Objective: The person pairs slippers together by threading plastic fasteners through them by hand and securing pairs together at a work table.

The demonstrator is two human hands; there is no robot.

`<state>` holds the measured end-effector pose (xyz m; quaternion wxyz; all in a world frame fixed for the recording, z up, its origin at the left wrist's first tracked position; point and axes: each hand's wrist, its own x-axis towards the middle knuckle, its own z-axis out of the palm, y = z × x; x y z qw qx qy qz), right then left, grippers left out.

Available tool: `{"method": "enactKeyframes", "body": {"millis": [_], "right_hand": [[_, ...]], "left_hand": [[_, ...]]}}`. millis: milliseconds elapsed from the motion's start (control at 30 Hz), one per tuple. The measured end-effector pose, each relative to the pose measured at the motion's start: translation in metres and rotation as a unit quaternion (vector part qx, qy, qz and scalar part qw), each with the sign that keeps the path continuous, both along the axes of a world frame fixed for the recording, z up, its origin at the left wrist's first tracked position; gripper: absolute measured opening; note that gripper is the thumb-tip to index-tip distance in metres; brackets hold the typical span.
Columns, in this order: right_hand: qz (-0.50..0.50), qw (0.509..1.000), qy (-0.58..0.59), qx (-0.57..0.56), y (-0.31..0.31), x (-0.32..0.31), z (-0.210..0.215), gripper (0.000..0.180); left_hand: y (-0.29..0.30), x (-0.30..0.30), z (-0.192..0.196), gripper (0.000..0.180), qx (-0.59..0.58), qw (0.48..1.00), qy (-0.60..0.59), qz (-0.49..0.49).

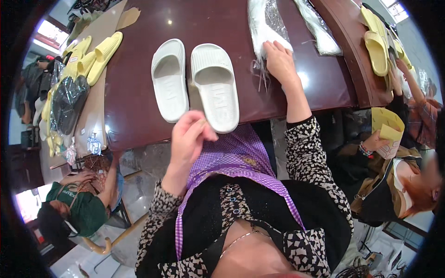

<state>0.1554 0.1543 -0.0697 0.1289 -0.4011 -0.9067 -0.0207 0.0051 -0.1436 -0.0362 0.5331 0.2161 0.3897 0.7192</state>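
Note:
A pair of pale grey-white slide sandals lies on the dark red table, toes pointing away from me. The left slide and the right slide sit side by side, almost touching. Close to their heels, my left hand is raised with its fingers curled in a pinch; whatever they may hold is too small to make out. My right hand reaches over the table, its fingers laid flat on a bundle of thin white strands in clear plastic. Loose strand ends stick out beside the fingers.
Another plastic-wrapped white bundle lies farther right. Yellow slides and a dark plastic-wrapped item line a table at left; more yellow slides lie at right. One person sits at left, another holds yellow paper at right.

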Motion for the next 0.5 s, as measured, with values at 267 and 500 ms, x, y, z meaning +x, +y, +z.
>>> {"method": "enactKeyframes", "body": {"millis": [267,500], "right_hand": [[0.059,0.982,0.177,0.002,0.002,-0.004,0.02,0.03],[0.458,0.844,0.26,-0.102,-0.157,-0.038,0.116,0.024]], "left_hand": [[-0.064,-0.053,0.029,0.007,-0.019,0.993,0.034,0.107],[-0.027,-0.033,0.041,0.008,-0.126,0.986,0.105,-0.022]]}}
